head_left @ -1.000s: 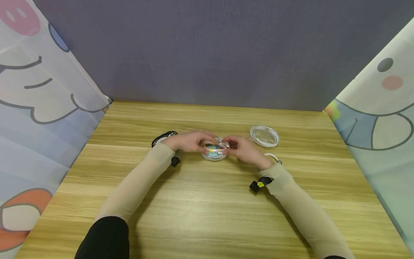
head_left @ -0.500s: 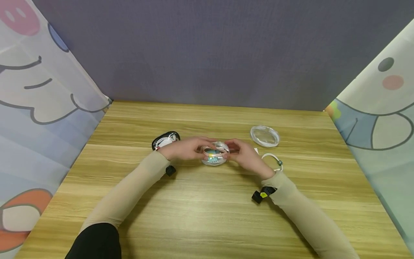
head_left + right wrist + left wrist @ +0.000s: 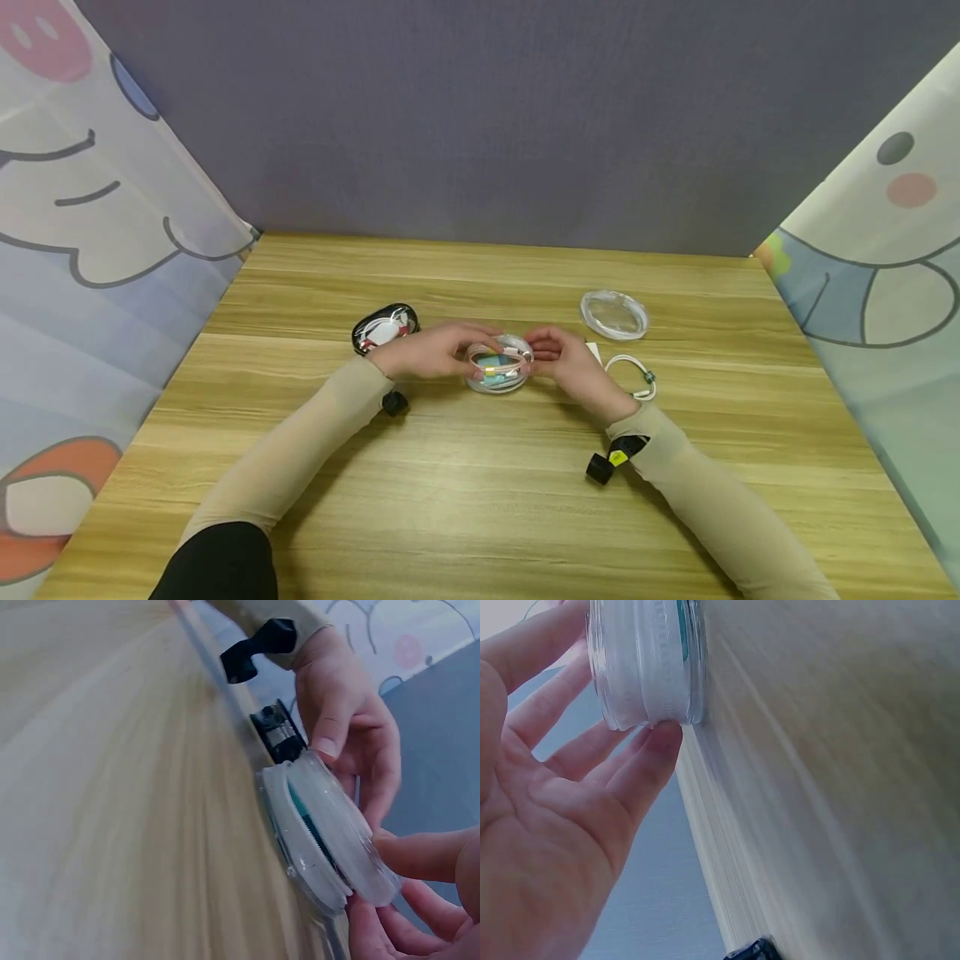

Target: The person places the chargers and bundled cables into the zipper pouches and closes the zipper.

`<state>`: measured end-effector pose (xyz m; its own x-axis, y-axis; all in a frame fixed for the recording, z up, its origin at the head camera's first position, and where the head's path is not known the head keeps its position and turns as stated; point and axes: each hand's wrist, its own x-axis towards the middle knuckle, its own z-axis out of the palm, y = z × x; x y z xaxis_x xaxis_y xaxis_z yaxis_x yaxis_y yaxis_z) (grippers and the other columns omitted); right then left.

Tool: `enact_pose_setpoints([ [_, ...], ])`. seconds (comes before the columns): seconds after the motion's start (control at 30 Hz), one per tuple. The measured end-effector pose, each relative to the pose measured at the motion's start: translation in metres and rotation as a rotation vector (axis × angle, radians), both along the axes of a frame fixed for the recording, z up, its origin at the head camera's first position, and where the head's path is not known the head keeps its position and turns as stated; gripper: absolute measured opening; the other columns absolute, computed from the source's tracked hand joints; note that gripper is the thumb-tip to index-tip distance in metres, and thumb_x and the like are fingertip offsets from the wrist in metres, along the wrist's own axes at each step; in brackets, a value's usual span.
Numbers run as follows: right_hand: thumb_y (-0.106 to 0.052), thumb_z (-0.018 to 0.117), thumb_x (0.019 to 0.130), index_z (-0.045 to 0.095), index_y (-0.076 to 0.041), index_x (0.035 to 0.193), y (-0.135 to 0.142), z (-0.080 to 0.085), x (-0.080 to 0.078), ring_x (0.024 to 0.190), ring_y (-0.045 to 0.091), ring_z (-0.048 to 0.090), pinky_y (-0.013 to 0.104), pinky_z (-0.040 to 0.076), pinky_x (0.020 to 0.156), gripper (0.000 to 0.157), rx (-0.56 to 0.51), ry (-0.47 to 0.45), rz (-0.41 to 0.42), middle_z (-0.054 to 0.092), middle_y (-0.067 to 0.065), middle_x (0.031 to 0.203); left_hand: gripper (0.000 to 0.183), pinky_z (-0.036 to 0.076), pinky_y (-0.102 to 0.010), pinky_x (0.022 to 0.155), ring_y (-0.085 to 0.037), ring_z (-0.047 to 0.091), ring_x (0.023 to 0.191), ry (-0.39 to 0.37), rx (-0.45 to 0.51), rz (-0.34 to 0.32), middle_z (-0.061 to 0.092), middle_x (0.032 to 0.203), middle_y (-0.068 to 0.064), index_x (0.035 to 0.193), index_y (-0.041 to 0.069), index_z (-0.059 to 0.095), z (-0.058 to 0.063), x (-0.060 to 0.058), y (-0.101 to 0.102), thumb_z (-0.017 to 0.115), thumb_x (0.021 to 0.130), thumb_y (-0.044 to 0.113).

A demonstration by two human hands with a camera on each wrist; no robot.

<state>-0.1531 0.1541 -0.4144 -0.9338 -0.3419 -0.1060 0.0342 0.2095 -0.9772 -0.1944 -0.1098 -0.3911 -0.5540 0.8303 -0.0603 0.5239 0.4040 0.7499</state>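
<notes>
Both hands hold a round clear zip case between them at the middle of the table. Inside it show a coiled pale cable and something teal. My left hand grips its left side, thumb in front and fingers behind. On the right side, the thumb and fingers of my right hand pinch the rim. Seen from the right wrist, the case stands edge-on, with zip teeth along a dark gap between its two halves. In the left wrist view, the left fingertips and thumb hold the edge of the case.
Left of the hands lies a black-rimmed clear case with white and red cables inside. A second round clear case lies at the back right. By the right wrist are a coiled white cable and a white piece, partly hidden.
Both hands have brought the round case slightly nearer to the body. More of the black-rimmed case and of the white cable now shows past the wrists.
</notes>
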Motion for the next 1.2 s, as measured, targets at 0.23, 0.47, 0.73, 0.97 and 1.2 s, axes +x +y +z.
enact_pose_setpoints([
  [0.23,0.004,0.069,0.089,0.053,0.009,0.130,0.006,0.000,-0.003,0.110,0.025,0.060,0.029,0.051,0.091,0.044,-0.093,-0.120,0.004,0.059,0.024,0.126,0.043,0.032,-0.044,0.113,-0.023,0.033,0.143,-0.002,-0.024,-0.010,0.038,0.157,-0.005,0.133,0.014,0.065,0.001,0.001,0.000,0.075,0.091,0.019],
  [0.47,0.001,0.057,0.097,0.047,0.012,0.132,0.006,0.005,-0.005,0.097,0.019,0.062,0.032,0.055,0.085,0.038,-0.141,-0.238,-0.005,0.056,0.020,0.121,0.043,0.032,-0.044,0.113,-0.023,0.033,0.143,-0.013,-0.025,-0.035,0.039,0.156,-0.006,0.134,0.013,0.064,0.003,0.001,0.000,0.074,0.092,0.018],
  [0.73,-0.002,0.056,0.099,0.045,0.010,0.134,0.010,0.008,-0.007,0.092,0.015,0.062,0.029,0.055,0.082,0.039,-0.142,-0.297,0.022,0.057,0.013,0.118,0.044,0.032,-0.043,0.113,-0.022,0.033,0.143,-0.037,-0.025,-0.045,0.040,0.155,-0.004,0.134,0.013,0.064,0.003,0.002,0.000,0.075,0.091,0.017],
  [0.97,0.003,0.055,0.098,0.046,0.010,0.131,0.011,0.007,-0.008,0.090,0.014,0.059,0.026,0.052,0.077,0.035,-0.147,-0.306,0.033,0.059,0.008,0.110,0.045,0.031,-0.043,0.114,-0.023,0.033,0.143,-0.025,-0.035,-0.057,0.040,0.155,-0.007,0.135,0.012,0.063,0.004,0.001,0.001,0.075,0.091,0.018],
  [1.2,0.005,0.052,0.098,0.051,0.011,0.131,0.010,0.002,-0.007,0.096,0.015,0.059,0.025,0.052,0.081,0.033,-0.049,-0.167,0.069,0.061,0.016,0.117,0.047,0.029,-0.045,0.115,-0.025,0.032,0.144,0.011,-0.060,-0.091,0.038,0.157,-0.008,0.138,0.013,0.061,0.004,-0.001,0.001,0.073,0.093,0.020],
])
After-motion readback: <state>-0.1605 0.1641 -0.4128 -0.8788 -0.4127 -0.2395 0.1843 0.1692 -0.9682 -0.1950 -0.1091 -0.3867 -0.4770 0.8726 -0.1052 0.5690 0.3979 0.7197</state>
